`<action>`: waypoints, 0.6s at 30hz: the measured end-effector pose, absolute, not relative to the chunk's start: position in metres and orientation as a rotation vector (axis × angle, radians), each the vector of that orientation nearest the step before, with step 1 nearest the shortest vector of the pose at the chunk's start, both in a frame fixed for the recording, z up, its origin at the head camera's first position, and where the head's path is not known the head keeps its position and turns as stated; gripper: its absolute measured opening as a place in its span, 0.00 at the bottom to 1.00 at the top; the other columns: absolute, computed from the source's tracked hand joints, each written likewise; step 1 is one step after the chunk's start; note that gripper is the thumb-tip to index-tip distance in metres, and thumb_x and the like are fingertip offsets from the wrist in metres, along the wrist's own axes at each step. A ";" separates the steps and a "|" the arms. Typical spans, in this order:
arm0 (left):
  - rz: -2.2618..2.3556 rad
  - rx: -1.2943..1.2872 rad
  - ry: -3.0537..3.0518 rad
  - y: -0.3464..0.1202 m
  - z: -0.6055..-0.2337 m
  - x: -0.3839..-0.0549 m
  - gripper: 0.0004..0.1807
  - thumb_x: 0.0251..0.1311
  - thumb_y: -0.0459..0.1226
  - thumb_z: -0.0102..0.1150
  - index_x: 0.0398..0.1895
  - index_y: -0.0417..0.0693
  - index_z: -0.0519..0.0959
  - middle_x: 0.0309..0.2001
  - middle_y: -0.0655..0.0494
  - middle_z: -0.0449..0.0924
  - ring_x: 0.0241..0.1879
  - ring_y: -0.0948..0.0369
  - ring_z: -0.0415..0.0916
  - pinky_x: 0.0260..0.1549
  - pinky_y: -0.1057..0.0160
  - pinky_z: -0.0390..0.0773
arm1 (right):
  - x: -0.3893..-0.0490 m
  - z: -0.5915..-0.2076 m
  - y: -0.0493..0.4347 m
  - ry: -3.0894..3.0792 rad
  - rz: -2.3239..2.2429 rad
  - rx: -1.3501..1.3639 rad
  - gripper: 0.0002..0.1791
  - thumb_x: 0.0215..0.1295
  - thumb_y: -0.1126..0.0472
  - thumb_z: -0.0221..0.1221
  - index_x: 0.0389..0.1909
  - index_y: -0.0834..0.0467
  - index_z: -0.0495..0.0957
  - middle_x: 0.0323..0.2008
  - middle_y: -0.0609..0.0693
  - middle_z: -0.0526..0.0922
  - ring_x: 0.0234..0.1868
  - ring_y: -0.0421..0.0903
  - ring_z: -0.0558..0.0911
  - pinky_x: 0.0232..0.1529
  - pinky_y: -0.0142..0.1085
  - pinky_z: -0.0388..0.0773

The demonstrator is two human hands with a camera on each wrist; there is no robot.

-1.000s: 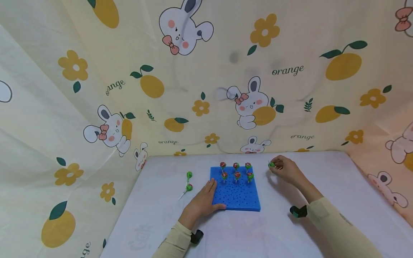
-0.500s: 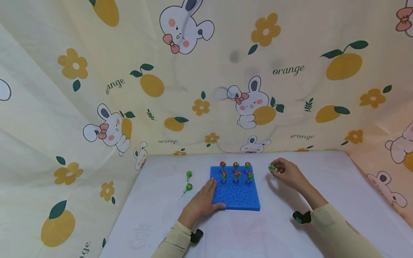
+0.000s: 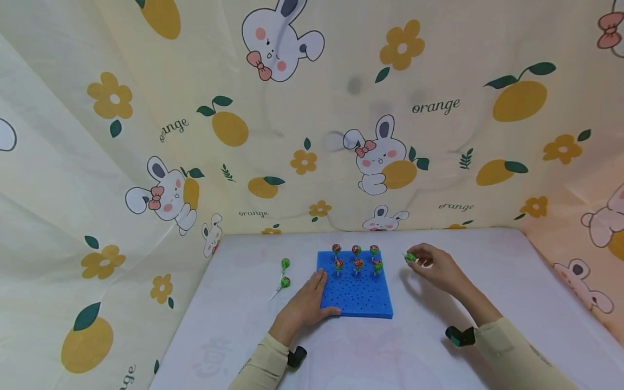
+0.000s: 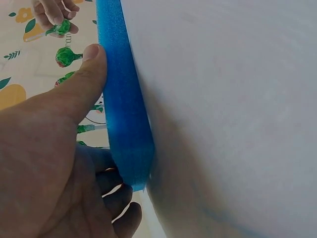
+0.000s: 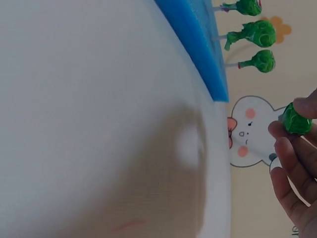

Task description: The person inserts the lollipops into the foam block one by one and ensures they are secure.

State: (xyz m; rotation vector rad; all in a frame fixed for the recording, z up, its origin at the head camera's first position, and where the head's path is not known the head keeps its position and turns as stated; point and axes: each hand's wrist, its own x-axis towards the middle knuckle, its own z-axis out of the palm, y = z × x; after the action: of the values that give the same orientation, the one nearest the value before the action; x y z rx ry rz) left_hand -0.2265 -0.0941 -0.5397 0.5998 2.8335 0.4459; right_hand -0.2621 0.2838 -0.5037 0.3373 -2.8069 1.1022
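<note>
The fingers and thumb of my right hand (image 3: 439, 269) pinch a green-wrapped lollipop (image 3: 411, 258) by its round head, raised to the right of a blue foam board (image 3: 358, 298). Its short white stick points left in the head view; the right wrist view shows the green head (image 5: 296, 120) between thumb and fingertips. My left hand (image 3: 304, 303) rests against the board's near left corner, fingers fairly straight along the left side and thumb (image 4: 91, 64) along the front edge. Two rows of lollipops (image 3: 358, 265) stand upright by their sticks in the far part of the board.
Two loose lollipops (image 3: 285, 282) lie on the white tabletop (image 3: 234, 325), left of the board. Many small holes dot the board's near part. A printed cloth (image 3: 302, 108) with rabbits and oranges hangs behind the table and at both sides.
My right hand has moved slightly down and toward me with the lollipop, whose stick now shows pointing left. My left hand and the board have stayed put.
</note>
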 end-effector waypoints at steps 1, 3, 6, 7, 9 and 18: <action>0.447 0.601 2.835 -0.094 -0.540 -0.226 0.59 0.68 0.66 0.63 0.88 0.41 0.50 0.88 0.46 0.46 0.86 0.48 0.48 0.81 0.48 0.60 | -0.261 -0.503 0.284 -2.804 1.101 0.343 0.18 0.72 0.60 0.70 0.57 0.63 0.83 0.45 0.54 0.88 0.42 0.50 0.83 0.42 0.38 0.83; 0.445 0.602 2.838 -0.094 -0.540 -0.227 0.59 0.68 0.66 0.63 0.88 0.41 0.50 0.88 0.46 0.46 0.86 0.48 0.48 0.81 0.48 0.60 | -0.259 -0.503 0.284 -2.799 1.099 0.348 0.17 0.72 0.60 0.70 0.57 0.62 0.83 0.45 0.53 0.88 0.42 0.48 0.83 0.42 0.37 0.83; 0.443 0.604 2.841 -0.094 -0.541 -0.227 0.59 0.68 0.66 0.63 0.88 0.41 0.50 0.88 0.46 0.46 0.86 0.48 0.48 0.81 0.48 0.60 | -0.257 -0.502 0.284 -2.787 1.102 0.364 0.17 0.72 0.60 0.70 0.57 0.61 0.83 0.44 0.52 0.88 0.42 0.47 0.83 0.42 0.37 0.82; 0.442 0.604 2.842 -0.094 -0.541 -0.227 0.59 0.68 0.66 0.63 0.88 0.41 0.51 0.88 0.46 0.46 0.86 0.48 0.48 0.81 0.48 0.60 | -0.256 -0.502 0.284 -2.781 1.104 0.368 0.17 0.72 0.60 0.70 0.57 0.61 0.84 0.44 0.51 0.88 0.42 0.47 0.83 0.42 0.37 0.82; 0.440 0.601 2.839 -0.094 -0.541 -0.227 0.59 0.68 0.66 0.63 0.88 0.42 0.50 0.88 0.46 0.46 0.86 0.48 0.47 0.81 0.48 0.60 | -0.255 -0.502 0.283 -2.771 1.111 0.375 0.17 0.72 0.60 0.71 0.57 0.61 0.84 0.44 0.51 0.88 0.41 0.47 0.83 0.42 0.36 0.82; 0.445 0.588 2.834 -0.094 -0.541 -0.227 0.59 0.67 0.67 0.63 0.88 0.43 0.51 0.88 0.47 0.46 0.86 0.48 0.47 0.81 0.47 0.60 | -0.249 -0.503 0.281 -2.738 1.159 0.413 0.17 0.71 0.60 0.72 0.58 0.59 0.85 0.43 0.49 0.87 0.41 0.46 0.82 0.40 0.33 0.83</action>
State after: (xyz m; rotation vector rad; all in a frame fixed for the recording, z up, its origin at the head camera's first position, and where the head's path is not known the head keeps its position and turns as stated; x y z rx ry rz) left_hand -0.2269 -0.0939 -0.5406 0.5877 2.8342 0.4451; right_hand -0.2486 0.2813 -0.5035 0.4125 -2.7381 1.1588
